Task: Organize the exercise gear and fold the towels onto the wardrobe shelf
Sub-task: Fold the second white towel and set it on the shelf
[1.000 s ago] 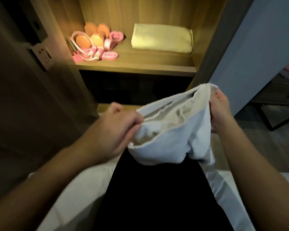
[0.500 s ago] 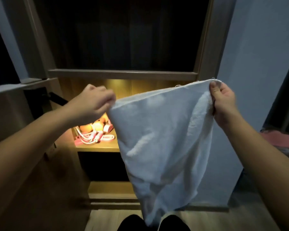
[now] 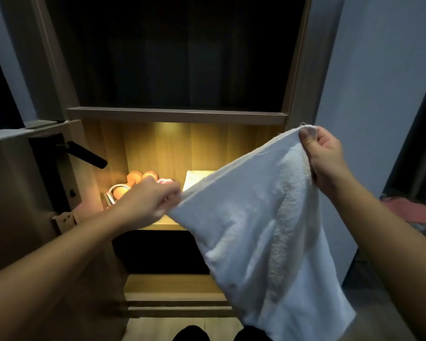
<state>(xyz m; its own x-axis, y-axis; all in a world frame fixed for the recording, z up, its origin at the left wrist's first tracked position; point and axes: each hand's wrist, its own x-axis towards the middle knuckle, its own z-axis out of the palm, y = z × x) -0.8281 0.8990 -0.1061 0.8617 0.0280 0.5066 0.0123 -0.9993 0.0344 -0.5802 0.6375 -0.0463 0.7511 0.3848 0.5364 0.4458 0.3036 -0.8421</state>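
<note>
Head view, white towel [image 3: 256, 230] hanging open, left hand [image 3: 148, 203] pinching its nine o'clock corner, right hand [image 3: 325, 156] pinching the one o'clock corner, hands well apart, lit wardrobe shelf [image 3: 165, 226] behind.

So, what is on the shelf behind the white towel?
Only a corner of a pale towel shows behind the white towel; its rest and the shelf further right are covered.

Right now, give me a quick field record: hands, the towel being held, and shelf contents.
left hand: pinches the lower corner of the white towel
right hand: pinches the higher corner
white towel: unfolded, hanging slanted in front of the wardrobe
lit shelf: exercise gear at left, folded towel at right, both partly hidden
fold: not yet begun
</note>
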